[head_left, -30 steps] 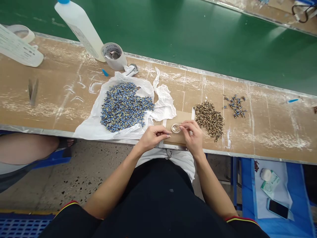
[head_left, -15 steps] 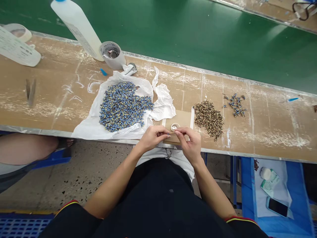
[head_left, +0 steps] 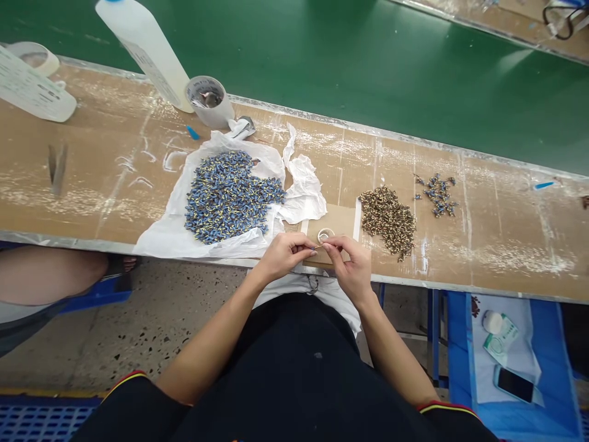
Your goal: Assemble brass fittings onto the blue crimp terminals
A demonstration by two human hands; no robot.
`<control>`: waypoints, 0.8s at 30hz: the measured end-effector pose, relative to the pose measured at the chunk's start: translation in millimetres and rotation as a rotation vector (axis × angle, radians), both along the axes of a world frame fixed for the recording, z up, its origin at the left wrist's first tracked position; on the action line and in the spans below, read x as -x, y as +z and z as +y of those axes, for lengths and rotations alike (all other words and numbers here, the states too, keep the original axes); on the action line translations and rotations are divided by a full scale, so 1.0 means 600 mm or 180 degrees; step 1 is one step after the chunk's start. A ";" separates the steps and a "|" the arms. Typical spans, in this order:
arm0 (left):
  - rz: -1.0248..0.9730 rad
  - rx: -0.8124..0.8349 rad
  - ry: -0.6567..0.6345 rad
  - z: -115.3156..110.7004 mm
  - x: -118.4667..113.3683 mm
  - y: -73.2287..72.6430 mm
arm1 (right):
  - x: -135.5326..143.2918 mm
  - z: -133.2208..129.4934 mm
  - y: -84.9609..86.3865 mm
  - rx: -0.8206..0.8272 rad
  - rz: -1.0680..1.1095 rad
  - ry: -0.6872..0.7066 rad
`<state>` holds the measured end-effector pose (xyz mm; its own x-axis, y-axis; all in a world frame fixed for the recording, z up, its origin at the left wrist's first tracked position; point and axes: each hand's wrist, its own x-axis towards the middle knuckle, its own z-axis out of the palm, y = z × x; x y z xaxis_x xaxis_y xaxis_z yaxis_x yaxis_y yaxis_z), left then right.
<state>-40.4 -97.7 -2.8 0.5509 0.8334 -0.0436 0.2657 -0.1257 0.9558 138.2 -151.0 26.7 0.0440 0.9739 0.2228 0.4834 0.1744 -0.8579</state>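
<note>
On the left of the desk (head_left: 497, 227), tweezers (head_left: 57, 170) lie nearer than a bottle (head_left: 39, 89). Another bottle (head_left: 150, 55) is by the far edge, just left of a tape roll (head_left: 216, 115). Nearer, a pile of small parts (head_left: 232, 199) lies on a sheet of paper (head_left: 161, 236). Right of it comes a board (head_left: 338, 216) with a dish (head_left: 325, 234) on it, between the hands and the far edge. A second pile (head_left: 389, 222) sits right of the board; a smaller cluster (head_left: 439, 195) lies farther right.

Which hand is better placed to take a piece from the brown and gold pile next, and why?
Probably the right hand: it is nearer the brown and gold pile. The left hand is farther away. Both seem to pinch a tiny piece.
</note>
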 end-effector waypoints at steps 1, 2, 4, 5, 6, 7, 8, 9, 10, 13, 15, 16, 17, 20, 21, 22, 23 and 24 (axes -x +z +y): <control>-0.0003 -0.0001 0.0000 0.000 0.000 -0.001 | 0.000 0.000 0.001 -0.0027 -0.0004 0.0010; -0.0008 0.0000 0.0000 0.000 0.001 -0.002 | 0.000 0.000 0.002 -0.0049 -0.0004 0.0010; -0.0013 0.0004 0.0006 -0.001 0.001 -0.005 | -0.004 0.001 0.006 -0.0086 0.0006 -0.0040; -0.0016 0.0007 0.0012 -0.001 0.002 -0.007 | -0.008 0.001 0.007 -0.0103 0.0011 -0.0093; -0.0017 0.0011 0.0023 -0.001 0.002 -0.008 | -0.012 0.002 0.008 -0.0126 0.0010 -0.0159; -0.0021 0.0015 0.0036 -0.001 0.002 -0.008 | -0.016 0.003 0.007 -0.0153 0.0003 -0.0231; -0.0024 0.0018 0.0048 -0.001 0.001 -0.009 | -0.021 0.005 0.006 -0.0178 -0.0011 -0.0293; -0.0029 0.0016 0.0055 -0.001 0.001 -0.008 | -0.025 0.006 0.003 -0.0193 -0.0030 -0.0343; -0.0037 0.0016 0.0058 0.000 0.001 -0.008 | -0.027 0.008 -0.001 -0.0191 -0.0050 -0.0375; -0.0095 0.0043 0.0049 0.001 0.001 -0.006 | -0.026 0.011 -0.017 -0.0111 -0.0135 -0.0352; -0.0116 0.0067 0.0044 0.002 0.003 -0.008 | -0.024 0.011 -0.028 -0.0107 -0.0242 -0.0312; -0.0106 0.0068 0.0047 0.002 0.004 -0.009 | -0.026 0.011 -0.033 -0.0131 -0.0309 -0.0321; -0.0078 0.0058 0.0052 0.003 0.005 -0.012 | -0.032 0.011 -0.037 -0.0161 -0.0383 -0.0369; 0.0016 0.0012 0.0039 0.006 0.007 -0.018 | -0.069 0.006 -0.044 -0.0128 -0.0640 -0.0814; 0.0030 0.0002 0.0024 0.007 0.006 -0.019 | -0.087 0.003 -0.045 -0.0055 -0.0747 -0.1012; 0.0038 0.0001 0.0009 0.008 0.006 -0.019 | -0.106 0.000 -0.046 0.0042 -0.0859 -0.1183; 0.0044 0.0007 0.0001 0.008 0.005 -0.017 | -0.124 -0.003 -0.046 0.0143 -0.0966 -0.1295; 0.0049 0.0012 -0.0001 0.008 0.005 -0.014 | -0.140 -0.006 -0.047 0.0225 -0.1051 -0.1349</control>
